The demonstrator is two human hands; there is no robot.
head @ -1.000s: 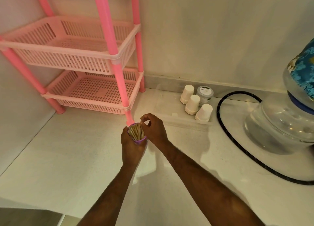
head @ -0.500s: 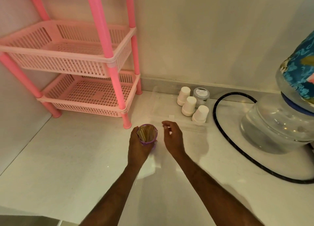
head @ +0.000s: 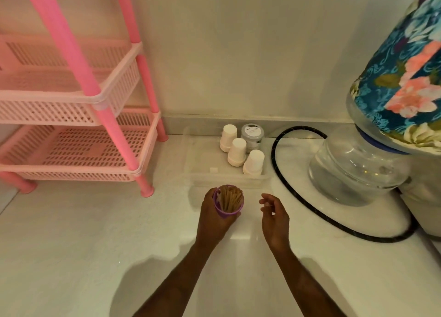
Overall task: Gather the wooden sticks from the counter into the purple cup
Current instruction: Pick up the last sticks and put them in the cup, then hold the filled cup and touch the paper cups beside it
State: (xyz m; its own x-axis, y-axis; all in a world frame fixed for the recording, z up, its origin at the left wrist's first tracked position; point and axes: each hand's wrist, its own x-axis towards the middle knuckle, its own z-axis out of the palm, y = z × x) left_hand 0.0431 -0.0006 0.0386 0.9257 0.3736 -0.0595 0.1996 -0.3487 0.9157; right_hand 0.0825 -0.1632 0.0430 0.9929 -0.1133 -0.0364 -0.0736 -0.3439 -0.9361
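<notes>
Right hand (head: 274, 217) drawn back from cup since earlier frame, now empty, fingers loosely curled, just right of it. Left hand (head: 216, 217) wrapped round purple cup (head: 228, 208), sticks (head: 230, 198) bundled upright inside. Cup light, thin-walled, likely tippy: hold low round body. Sticks stiff, slim, prone to spill. No loose sticks seen on surface (head: 71, 245).

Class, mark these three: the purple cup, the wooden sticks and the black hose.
purple cup (head: 223, 212): head view, front rim.
wooden sticks (head: 229, 199): head view, middle of the bundle inside the cup.
black hose (head: 274, 147): head view, left bend.
</notes>
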